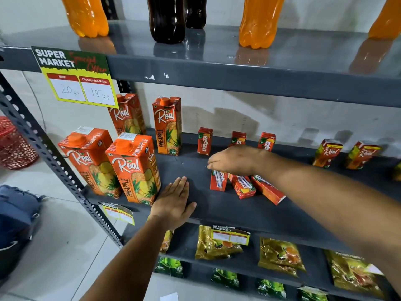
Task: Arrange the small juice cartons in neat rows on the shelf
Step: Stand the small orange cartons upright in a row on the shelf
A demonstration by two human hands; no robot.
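Note:
On the dark grey middle shelf [217, 211], three small red juice cartons stand in a back row: one at the left [204, 141], one in the middle [238, 137], one at the right [266, 141]. In front are three more: an upright one [218, 181], a tilted one [242, 186] and another leaning to the right [269, 190]. My right hand [235, 159] lies palm down over the tops of these front cartons, fingers together and pointing left. My left hand [173, 199] rests flat and open on the shelf's front edge.
Several tall orange pineapple juice cartons [134, 168] stand at the shelf's left. Two small orange cartons [326, 153] stand at the far right. Soda bottles [166, 18] fill the upper shelf. Snack packets [280, 255] lie on the shelf below. A price tag [76, 77] hangs at the upper left.

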